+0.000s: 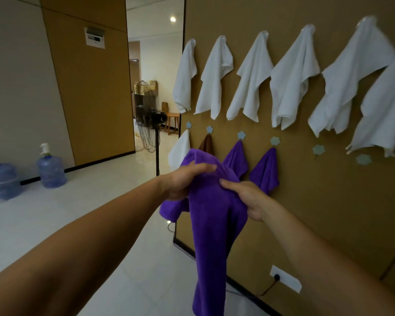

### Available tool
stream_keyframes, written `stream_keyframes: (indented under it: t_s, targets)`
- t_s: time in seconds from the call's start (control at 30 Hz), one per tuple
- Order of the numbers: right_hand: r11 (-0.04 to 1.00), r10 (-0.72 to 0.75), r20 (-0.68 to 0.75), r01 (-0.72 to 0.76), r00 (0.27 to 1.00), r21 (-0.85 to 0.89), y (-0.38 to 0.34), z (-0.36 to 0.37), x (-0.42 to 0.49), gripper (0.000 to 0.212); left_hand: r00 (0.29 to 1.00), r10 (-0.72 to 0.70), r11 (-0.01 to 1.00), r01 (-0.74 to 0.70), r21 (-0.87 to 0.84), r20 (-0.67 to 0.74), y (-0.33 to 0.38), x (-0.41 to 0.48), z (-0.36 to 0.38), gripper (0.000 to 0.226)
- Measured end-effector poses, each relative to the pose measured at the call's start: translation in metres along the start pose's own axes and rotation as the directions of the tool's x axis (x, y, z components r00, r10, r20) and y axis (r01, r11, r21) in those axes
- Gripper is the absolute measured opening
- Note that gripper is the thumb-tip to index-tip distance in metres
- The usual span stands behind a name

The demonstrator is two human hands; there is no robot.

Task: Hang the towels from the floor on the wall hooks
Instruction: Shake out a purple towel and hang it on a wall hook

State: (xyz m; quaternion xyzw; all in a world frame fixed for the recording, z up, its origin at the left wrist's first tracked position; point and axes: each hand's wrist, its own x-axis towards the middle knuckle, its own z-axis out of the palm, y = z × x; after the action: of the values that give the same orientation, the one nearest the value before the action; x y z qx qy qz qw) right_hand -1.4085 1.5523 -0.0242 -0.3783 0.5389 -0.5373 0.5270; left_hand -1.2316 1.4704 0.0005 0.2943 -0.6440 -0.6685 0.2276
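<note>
A purple towel (212,224) hangs down in front of me, held at its top by both hands. My left hand (185,181) grips its upper left part, and my right hand (246,197) pinches the upper right part. On the brown wall a lower row of flower-shaped hooks carries a white towel (179,149), a brown towel (206,144) and two purple towels (236,158) (266,172). Two flower hooks (318,149) (363,159) to the right of them are bare. Several white towels (251,80) hang on the upper row.
A standing fan (152,124) is at the wall's left end, its cord running to a wall socket (285,278) low on the right. Two water bottles (51,168) (1,179) stand on the white tiled floor at the left. A doorway opens behind the fan.
</note>
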Motion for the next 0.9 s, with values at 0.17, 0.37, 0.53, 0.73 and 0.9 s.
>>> stream_keyframes:
  t_s: [0.17,0.37,0.53,0.73,0.9]
  targets:
    - [0.992,-0.054,-0.098,0.065,0.994,0.11,-0.029,-0.021,-0.013,0.018,0.985,-0.079,0.997,0.079,0.003,0.154,-0.014,-0.004,0.006,0.059]
    - [0.971,-0.128,-0.254,0.174,0.959,0.167,-0.052,-0.043,-0.028,0.032,1.0,0.0,0.991,-0.002,-0.132,-0.013,-0.003,-0.012,-0.009,0.06]
    - [0.988,-0.127,-0.387,0.152,0.913,0.036,-0.053,-0.068,-0.041,0.032,0.999,0.03,0.98,-0.032,-0.196,-0.013,0.002,-0.018,-0.024,0.049]
    - [0.942,-0.332,-0.547,0.296,0.768,-0.156,-0.048,-0.108,-0.062,0.007,0.996,-0.031,0.988,0.017,-0.154,-0.088,-0.004,0.003,-0.034,0.041]
    - [0.886,-0.261,-0.562,-0.036,0.785,-0.462,0.015,-0.135,-0.081,0.01,0.873,-0.475,0.817,0.392,0.423,0.108,-0.069,0.015,-0.02,0.022]
